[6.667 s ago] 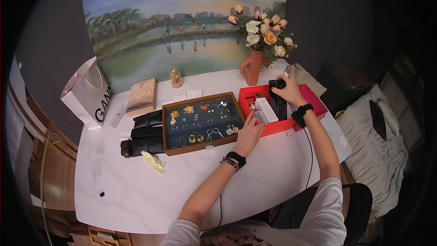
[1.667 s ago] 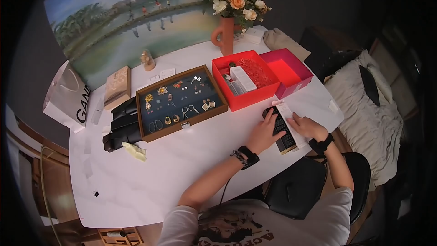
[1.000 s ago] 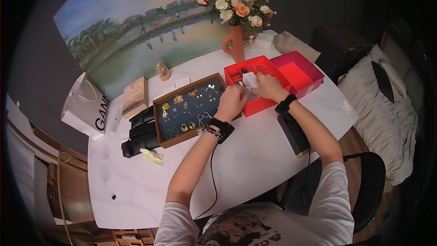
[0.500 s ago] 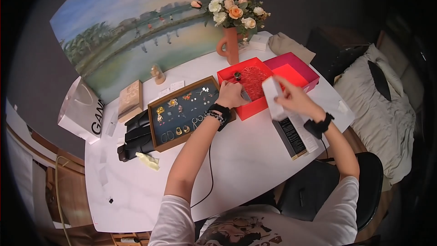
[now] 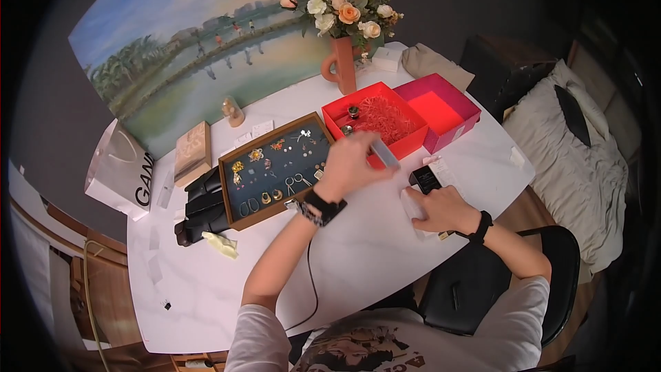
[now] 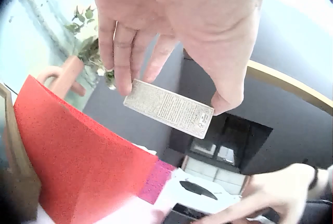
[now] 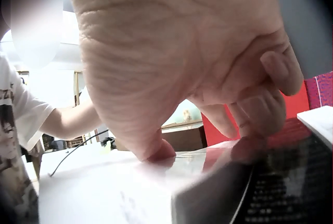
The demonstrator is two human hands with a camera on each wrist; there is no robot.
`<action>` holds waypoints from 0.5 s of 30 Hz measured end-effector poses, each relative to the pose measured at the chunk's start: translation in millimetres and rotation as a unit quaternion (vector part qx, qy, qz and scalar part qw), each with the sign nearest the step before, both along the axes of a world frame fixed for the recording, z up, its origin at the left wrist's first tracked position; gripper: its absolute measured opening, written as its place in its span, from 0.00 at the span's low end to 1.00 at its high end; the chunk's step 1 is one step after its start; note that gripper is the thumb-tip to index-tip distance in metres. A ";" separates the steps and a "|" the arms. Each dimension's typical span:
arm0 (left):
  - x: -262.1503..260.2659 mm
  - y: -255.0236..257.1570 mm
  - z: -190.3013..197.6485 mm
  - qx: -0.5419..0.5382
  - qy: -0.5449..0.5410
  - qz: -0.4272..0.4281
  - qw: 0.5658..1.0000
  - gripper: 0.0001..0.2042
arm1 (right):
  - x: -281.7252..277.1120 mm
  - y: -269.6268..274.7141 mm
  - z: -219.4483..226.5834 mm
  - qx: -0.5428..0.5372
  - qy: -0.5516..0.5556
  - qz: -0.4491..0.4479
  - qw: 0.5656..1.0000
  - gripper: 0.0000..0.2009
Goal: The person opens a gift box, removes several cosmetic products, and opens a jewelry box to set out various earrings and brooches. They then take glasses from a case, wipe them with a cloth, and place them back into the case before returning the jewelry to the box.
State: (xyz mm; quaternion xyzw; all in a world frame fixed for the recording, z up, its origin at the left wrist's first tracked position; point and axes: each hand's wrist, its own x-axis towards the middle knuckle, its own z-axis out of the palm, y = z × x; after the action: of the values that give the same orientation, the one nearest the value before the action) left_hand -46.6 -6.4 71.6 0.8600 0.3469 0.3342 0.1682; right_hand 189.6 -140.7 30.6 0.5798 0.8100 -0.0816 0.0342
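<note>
My left hand [image 5: 352,165] pinches a slim grey carton [image 6: 169,109] with printed text between thumb and fingertips, close over the front of the red gift box [image 5: 412,143]. Shredded red paper and a couple of small dark round-topped items lie inside that box. On the table to the right, my right hand [image 5: 446,211] grips a white carton [image 5: 412,212] from above, thumb on one side and fingers on the other in the right wrist view. A black printed carton [image 5: 426,180] lies right beside it, partly hidden by the hand, and a pale carton [image 5: 441,167] sits behind.
A wooden jewellery case [image 5: 225,200] with earrings stands left of the red box, a magenta box part [image 5: 454,129] right of it. A flower vase [image 5: 345,65] stands behind. Black pouches [image 5: 205,196] and a yellow cloth [image 5: 220,244] lie left. A black chair [image 5: 468,289] stands at the front.
Black and pale cartons came out of the red box onto the table. The right hand then lifted out the white carton and set it beside them; the left hand has lifted out the slim carton.
</note>
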 end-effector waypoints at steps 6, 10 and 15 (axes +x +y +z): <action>5.7 -57.2 -63.7 -0.057 0.081 -0.102 0.990 0.35 | 7.7 12.7 -4.6 0.054 0.031 -0.024 0.998 0.29; 15.3 -69.4 -106.8 -0.085 0.091 -0.130 0.984 0.35 | 9.7 41.3 15.5 0.105 0.108 -0.040 0.988 0.22; 11.7 -53.7 -94.7 0.035 -0.025 -0.064 0.997 0.29 | 8.2 88.5 27.6 0.137 0.192 -0.066 0.970 0.13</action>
State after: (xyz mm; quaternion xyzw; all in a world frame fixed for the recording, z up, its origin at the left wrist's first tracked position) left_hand -34.9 -60.1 -23.1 0.8773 0.2744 0.3563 0.1679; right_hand 197.8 -52.2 58.2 0.6044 0.7650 -0.0812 -0.2073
